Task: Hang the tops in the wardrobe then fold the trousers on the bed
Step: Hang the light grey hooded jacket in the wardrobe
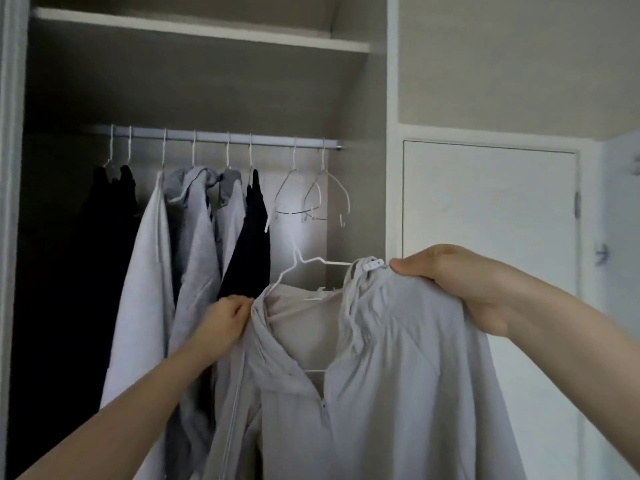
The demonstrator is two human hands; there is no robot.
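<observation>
I hold a pale grey zip-up hooded top [398,393] in front of the open wardrobe. A white hanger [304,263] sits inside its neck, hook pointing up. My left hand [225,320] pinches the top's left shoulder edge. My right hand [460,282] grips the right shoulder, where the hanger's end clip shows. The top hangs below the wardrobe rail [225,137], apart from it. The bed and trousers are out of view.
On the rail hang several clothes: dark ones [110,209] at the left, grey tops [194,230], a navy garment [251,244]. Two bare white hangers [311,195] hang at the rail's right end. A shelf [194,27] runs above. A white cupboard door [491,216] stands to the right.
</observation>
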